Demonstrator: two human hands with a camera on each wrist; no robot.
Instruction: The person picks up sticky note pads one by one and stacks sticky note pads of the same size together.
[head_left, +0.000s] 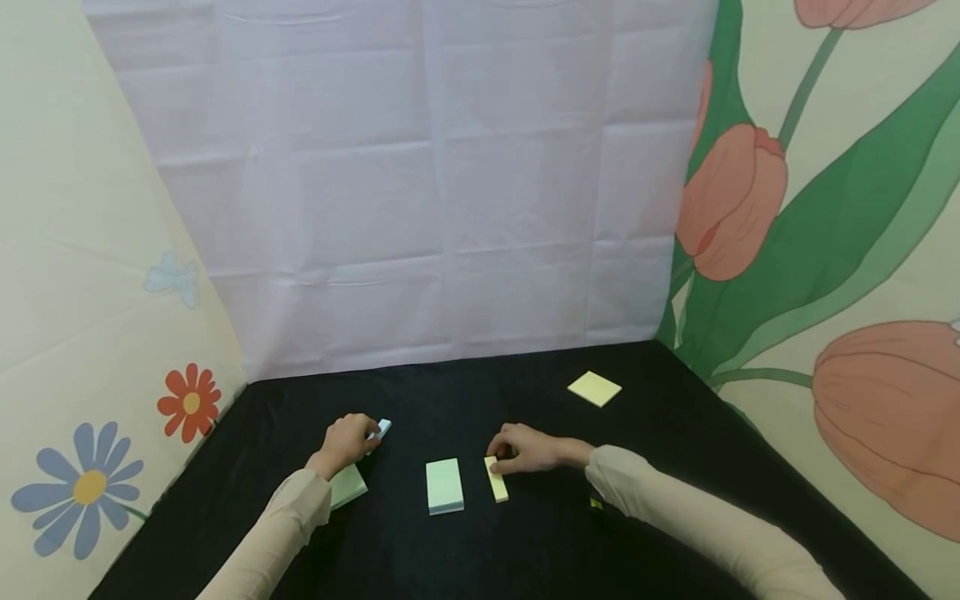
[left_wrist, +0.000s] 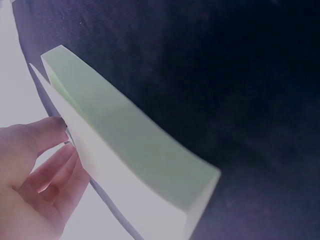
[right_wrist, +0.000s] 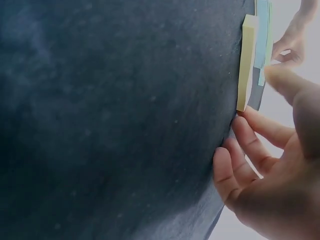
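In the head view my left hand [head_left: 350, 437] holds a narrow light blue sticky-note pad [head_left: 384, 427] by its near end; the fingertips are partly hidden. Close to that wrist lies a light green sticky-note pad [head_left: 347, 486], partly covered by the hand and sleeve. It fills the middle of the left wrist view as a green block [left_wrist: 120, 125], hiding what the left fingers grip. My right hand [head_left: 527, 450] has thumb and fingers about the far end of a narrow yellow sticky-note pad [head_left: 497, 481], which lies on the black cloth. Between the hands sits a larger green pad [head_left: 446, 483].
A square yellow pad [head_left: 595, 388] lies at the back right of the black-covered table [head_left: 465, 400]. Beneath the right forearm, a small yellow-green item [head_left: 596, 503] shows partly. A white sheet [head_left: 450, 183] hangs behind, with flowered cloths on both sides.
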